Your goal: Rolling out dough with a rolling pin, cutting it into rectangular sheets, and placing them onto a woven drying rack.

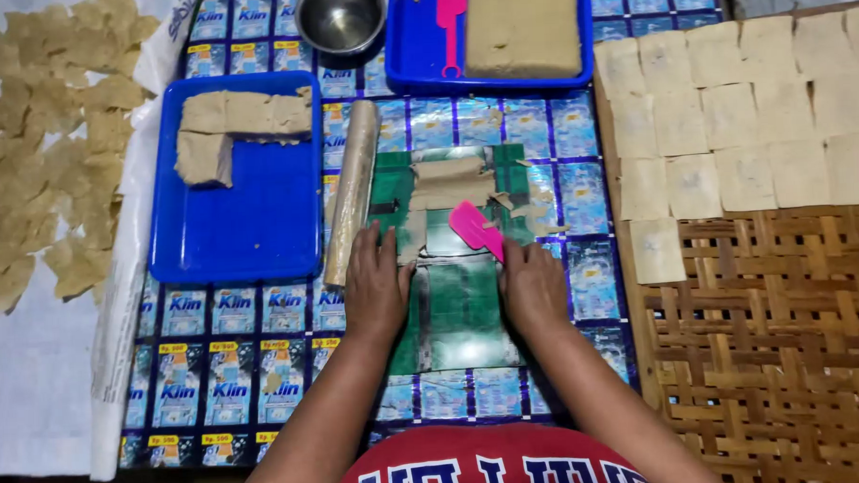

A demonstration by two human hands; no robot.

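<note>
Glossy green sheet (450, 298): hands flat, right (531, 286) gripping pink scraper (477, 228).

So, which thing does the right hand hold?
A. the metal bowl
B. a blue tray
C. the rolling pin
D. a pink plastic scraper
D: the right hand grips a pink plastic scraper over the green sheet, while the rolling pin lies apart, beside the left hand, and the metal bowl stands far up the table.
</note>
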